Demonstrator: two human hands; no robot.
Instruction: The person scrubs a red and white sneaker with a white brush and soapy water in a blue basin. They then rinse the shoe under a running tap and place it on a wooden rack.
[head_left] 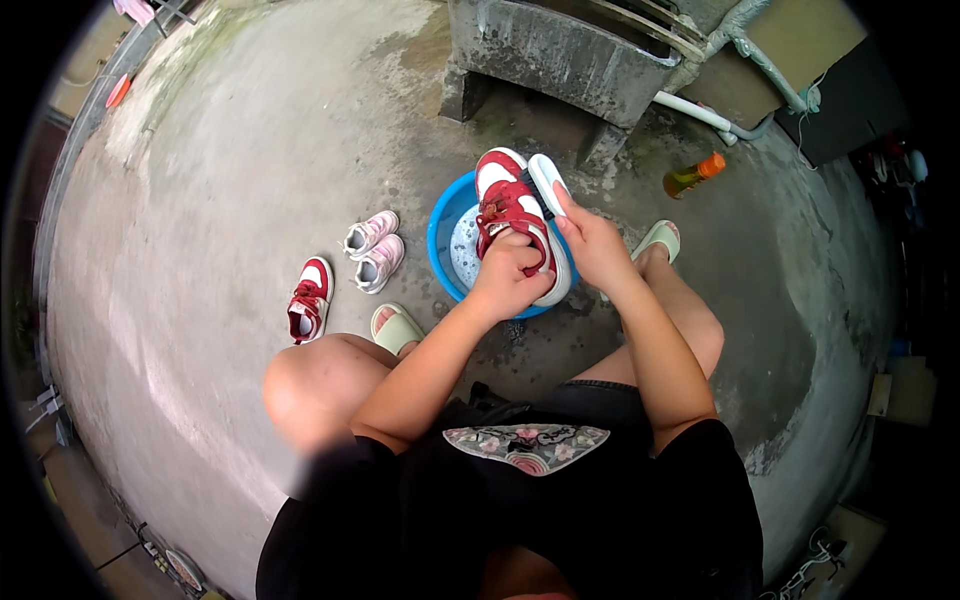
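holding red-and-white shoe (512, 208) above blue basin (436, 240), my left hand (510, 277) closed on it at ankle opening; toe points away from me. my right hand (597, 245) grips white brush (546, 184), dark bristles against shoe's right side. in basin, through head camera, i see sudsy water (464, 250). matching shoe (311, 294) on concrete floor (250, 150) at left, near small pink shoes (379, 264). at right, orange-capped bottle (690, 178).
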